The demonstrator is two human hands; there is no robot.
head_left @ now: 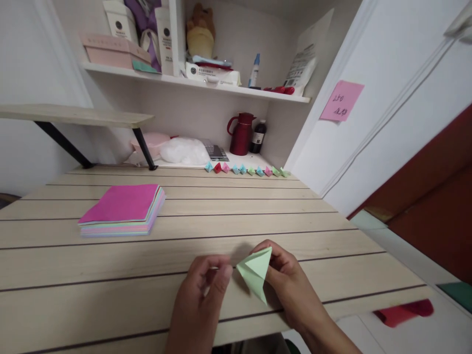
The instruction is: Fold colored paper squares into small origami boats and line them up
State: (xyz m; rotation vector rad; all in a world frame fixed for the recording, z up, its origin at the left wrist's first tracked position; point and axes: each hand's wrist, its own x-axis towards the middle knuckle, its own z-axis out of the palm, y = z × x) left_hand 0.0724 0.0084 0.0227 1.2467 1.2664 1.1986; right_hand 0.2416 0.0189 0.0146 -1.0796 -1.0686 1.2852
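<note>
Pinched in my right hand (285,275) is a folded piece of light green origami paper (255,270), with pointed corners and creased triangular flaps. The fingers lie behind its right edge, where they are partly hidden. My left hand (204,290) is just left of the paper, thumb and index finger curved toward it with a small gap between them. It holds nothing that I can see. Both hands are over the front part of the wooden slatted table (177,255). At the far left lies a stack of coloured square paper (121,206), magenta on top.
Small folded paper shapes (243,169) in several colours line the table's back edge. Behind them stand a dark red jug (241,133) and a dark bottle (258,136), beside a white plastic bag (184,150). A raised wooden shelf (73,115) on black legs is at back left.
</note>
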